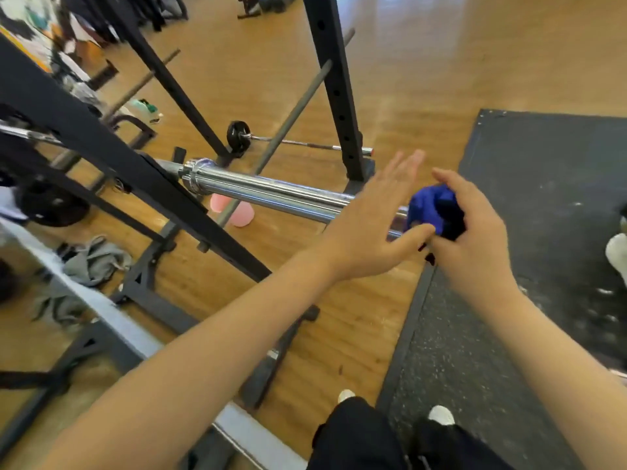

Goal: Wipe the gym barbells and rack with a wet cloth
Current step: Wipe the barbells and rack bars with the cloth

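Note:
A chrome barbell sleeve (264,191) juts right from the black rack (101,144) at mid-frame. My right hand (475,239) grips a bunched blue cloth (429,206) wrapped over the outer end of the sleeve. My left hand (376,218) is flat with straight fingers just left of the cloth, over the sleeve; its thumb tip reaches the cloth's lower edge. Whether the palm touches the bar cannot be told.
A black rack upright (334,83) stands behind the bar. A second barbell with a small black plate (239,137) lies on the wooden floor. A pink cup-like object (237,212) sits under the sleeve. A black rubber mat (543,205) lies to the right. Grey clothing (95,259) lies lower left.

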{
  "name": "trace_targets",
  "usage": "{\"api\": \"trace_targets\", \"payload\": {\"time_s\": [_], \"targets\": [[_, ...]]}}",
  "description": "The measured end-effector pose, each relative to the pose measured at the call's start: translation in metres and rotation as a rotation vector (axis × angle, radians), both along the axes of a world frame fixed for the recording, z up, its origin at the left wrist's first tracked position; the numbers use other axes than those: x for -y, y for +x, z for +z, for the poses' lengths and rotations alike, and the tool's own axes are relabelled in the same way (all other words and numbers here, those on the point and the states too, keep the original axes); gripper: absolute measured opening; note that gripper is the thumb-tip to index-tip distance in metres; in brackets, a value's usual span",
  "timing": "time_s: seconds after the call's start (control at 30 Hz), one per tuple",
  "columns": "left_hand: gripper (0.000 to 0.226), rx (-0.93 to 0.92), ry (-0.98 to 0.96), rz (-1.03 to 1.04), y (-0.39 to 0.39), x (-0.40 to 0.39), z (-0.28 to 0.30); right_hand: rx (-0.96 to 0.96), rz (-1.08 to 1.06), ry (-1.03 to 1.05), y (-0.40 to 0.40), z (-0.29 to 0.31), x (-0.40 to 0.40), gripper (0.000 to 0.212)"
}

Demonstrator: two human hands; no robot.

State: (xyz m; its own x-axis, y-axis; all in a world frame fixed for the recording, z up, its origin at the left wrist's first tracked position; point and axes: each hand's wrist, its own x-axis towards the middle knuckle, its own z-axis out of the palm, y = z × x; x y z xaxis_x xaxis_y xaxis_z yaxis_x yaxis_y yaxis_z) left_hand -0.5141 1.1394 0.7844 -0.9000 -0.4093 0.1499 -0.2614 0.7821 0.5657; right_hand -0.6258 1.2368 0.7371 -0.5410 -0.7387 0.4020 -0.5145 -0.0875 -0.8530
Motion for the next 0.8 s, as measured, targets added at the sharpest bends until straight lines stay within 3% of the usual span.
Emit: {"api": "trace_targets", "payload": {"time_s": [0.1, 0.17, 0.23, 0.33, 0.47, 0.63, 0.8], "targets": [[0.096, 0.279, -0.587, -0.089, -0.003, 0.034, -0.004, 0.081, -0.128, 0.045, -0.014, -0.022, -0.006, 0.055], [0.105, 0.475, -0.708, -0.099, -0.005, 0.05, -0.013, 0.135, -0.115, 0.047, -0.013, -0.03, -0.004, 0.051], [0.109, 0.495, -0.698, -0.13, -0.006, 0.056, -0.025, 0.107, -0.099, 0.025, -0.009, -0.034, 0.003, 0.045], [0.105, 0.383, -0.662, -0.116, -0.008, 0.058, -0.039, 0.041, -0.095, -0.001, 0.002, -0.041, 0.011, 0.044], [0.094, 0.228, -0.774, -0.07, -0.008, 0.063, -0.052, -0.048, -0.012, 0.003, 0.017, -0.053, -0.005, 0.046], [0.095, 0.157, -0.853, -0.073, -0.007, 0.067, -0.059, -0.027, -0.165, -0.072, 0.006, -0.045, 0.007, 0.05], [0.087, 0.092, -0.852, -0.074, -0.007, 0.068, -0.062, -0.007, -0.13, -0.112, 0.042, -0.054, 0.002, 0.049]]}}
